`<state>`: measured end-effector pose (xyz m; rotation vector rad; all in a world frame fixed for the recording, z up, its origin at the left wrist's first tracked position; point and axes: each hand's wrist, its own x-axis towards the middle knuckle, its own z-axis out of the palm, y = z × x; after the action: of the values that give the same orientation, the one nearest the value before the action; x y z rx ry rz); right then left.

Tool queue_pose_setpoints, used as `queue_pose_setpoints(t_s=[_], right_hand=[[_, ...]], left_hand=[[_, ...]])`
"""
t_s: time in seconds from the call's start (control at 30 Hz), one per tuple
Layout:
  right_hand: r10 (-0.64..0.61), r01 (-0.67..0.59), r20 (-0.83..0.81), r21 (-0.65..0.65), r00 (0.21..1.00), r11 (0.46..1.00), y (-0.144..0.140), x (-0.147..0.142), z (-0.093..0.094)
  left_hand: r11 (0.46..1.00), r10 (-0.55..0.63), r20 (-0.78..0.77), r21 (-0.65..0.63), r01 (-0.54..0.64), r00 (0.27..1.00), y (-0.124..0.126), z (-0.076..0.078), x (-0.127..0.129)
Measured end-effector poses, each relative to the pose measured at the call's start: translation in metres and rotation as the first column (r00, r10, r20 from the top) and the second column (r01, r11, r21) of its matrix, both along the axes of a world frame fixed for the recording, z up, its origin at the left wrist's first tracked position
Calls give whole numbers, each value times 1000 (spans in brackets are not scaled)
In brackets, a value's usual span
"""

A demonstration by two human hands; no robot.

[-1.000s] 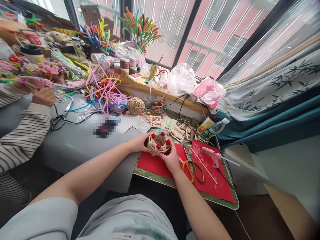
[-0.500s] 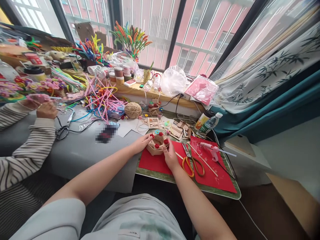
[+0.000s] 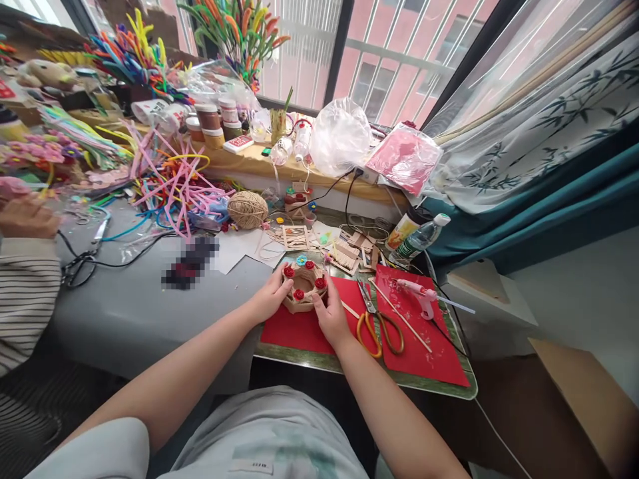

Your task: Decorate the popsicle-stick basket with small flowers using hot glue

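A small ring-shaped basket (image 3: 303,287) wrapped in twine, with red flowers on its rim, rests on a red sheet (image 3: 299,326) on the green board (image 3: 379,376). My left hand (image 3: 269,299) grips its left side. My right hand (image 3: 330,319) holds its right side from the near edge. Orange-handled scissors (image 3: 379,326) lie just right of my right hand, with a thin wooden stick (image 3: 402,316) beside them. A pink and white glue gun (image 3: 422,296) lies on a second red sheet (image 3: 424,346) further right.
A ball of twine (image 3: 247,209), wooden stick pieces (image 3: 349,253) and a pile of pipe cleaners (image 3: 174,179) lie behind the basket. Two bottles (image 3: 414,236) stand at the right. Another person's striped sleeve (image 3: 24,293) and hand (image 3: 27,216) are at the left. Jars (image 3: 212,126) line the sill.
The basket was held tilted up above the sheet a second ago; it now sits flat on the red sheet with both hands still on it. The view shifted right.
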<state>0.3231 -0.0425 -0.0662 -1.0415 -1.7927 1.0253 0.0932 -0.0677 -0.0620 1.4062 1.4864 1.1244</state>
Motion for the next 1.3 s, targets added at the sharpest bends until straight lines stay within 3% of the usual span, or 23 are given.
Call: queue_pose_setpoints(t_s=[0.3, 0.57, 0.67, 0.77, 0.9, 1.0, 1.13, 1.3], right_hand=[[-26, 25, -15, -42, 1000, 999, 4, 0, -5], [1, -1, -7, -5, 1000, 1000, 5, 3, -8], [-50, 51, -58, 25, 997, 998, 3, 5, -4], [-164, 172, -150, 39, 975, 984, -1, 11, 2], [-340, 347, -200, -1, 919, 938, -2, 18, 6], [-403, 407, -208, -26, 891, 913, 0, 21, 3], [-381, 383, -202, -30, 902, 923, 3, 21, -1], [-250, 253, -200, -8, 947, 967, 2, 14, -4]], left_hand=[[999, -40, -75, -34, 37, 996, -2, -1, -2], [1000, 8, -101, -13, -9, 995, -3, 3, 4], [990, 102, 6, 96, -102, 995, -3, -2, 6], [934, 253, 197, 206, -293, 947, -3, -2, 3], [887, 350, 263, 217, -408, 899, -5, 4, -5], [896, 344, 264, 193, -399, 901, -5, 6, -9], [913, 310, 264, 185, -364, 913, -4, 2, -7], [965, 117, 236, 202, -167, 965, -4, 1, -7]])
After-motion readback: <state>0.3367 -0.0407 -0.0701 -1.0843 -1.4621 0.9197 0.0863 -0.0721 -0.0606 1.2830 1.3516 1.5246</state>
